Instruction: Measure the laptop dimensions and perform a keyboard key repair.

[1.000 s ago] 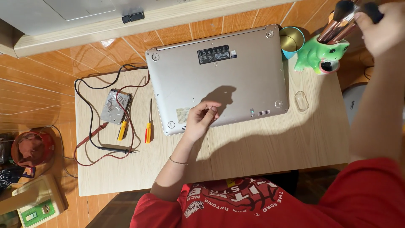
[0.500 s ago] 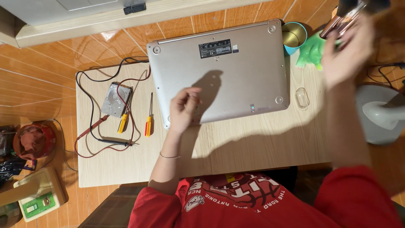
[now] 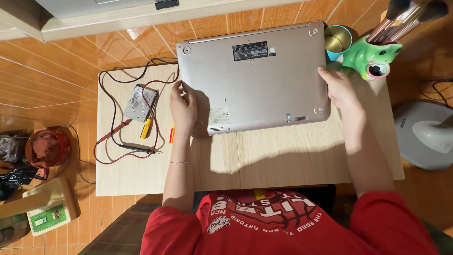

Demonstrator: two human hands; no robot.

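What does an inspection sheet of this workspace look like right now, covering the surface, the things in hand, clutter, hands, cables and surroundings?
Surface: small light wooden table on an orange tiled floor.
Job's things: silver laptop, closed, lying bottom side up on the table's far half.
Clutter: bare hard drive, yellow-handled screwdriver, a second tool mostly hidden behind the left wrist.
Hands: left hand on the laptop's left edge; right hand on its right edge.
Cables: red and black probe leads looped around the hard drive.
Surroundings: teal cup, green frog-shaped holder with brushes, white fan base on the right, green scale and bundles on the floor at left.
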